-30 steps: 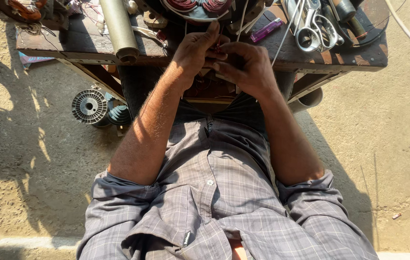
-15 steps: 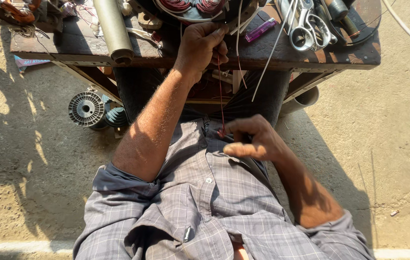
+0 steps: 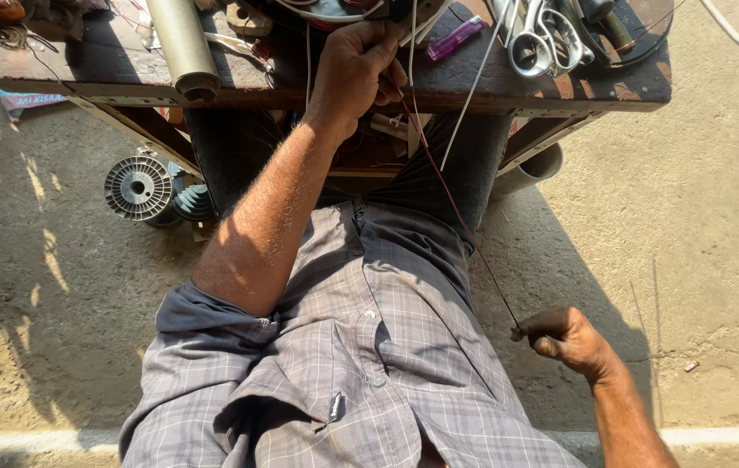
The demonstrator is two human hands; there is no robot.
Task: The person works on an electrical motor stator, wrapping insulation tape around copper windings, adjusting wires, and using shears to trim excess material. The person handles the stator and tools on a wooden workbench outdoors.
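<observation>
My left hand (image 3: 354, 69) is closed on the rim of a round motor winding (image 3: 335, 9) at the near edge of a low wooden bench (image 3: 560, 87). A thin reddish copper wire (image 3: 456, 208) runs taut from that hand down across my lap to my right hand (image 3: 564, 336). The right hand pinches the wire's end, low at my right side above the ground. The winding is mostly cut off by the top of the frame.
On the bench lie a grey cardboard tube (image 3: 180, 43), a purple lighter (image 3: 454, 39), scissors (image 3: 543, 39) and thin white sleeves (image 3: 472, 87). Grey wire spools (image 3: 139, 186) sit on the sandy ground under the bench's left side. A pipe end (image 3: 530, 169) pokes out at the right.
My right hand left the winding and pulled down and to the right, drawing the copper wire out long and taut. My left hand stayed at the winding.
</observation>
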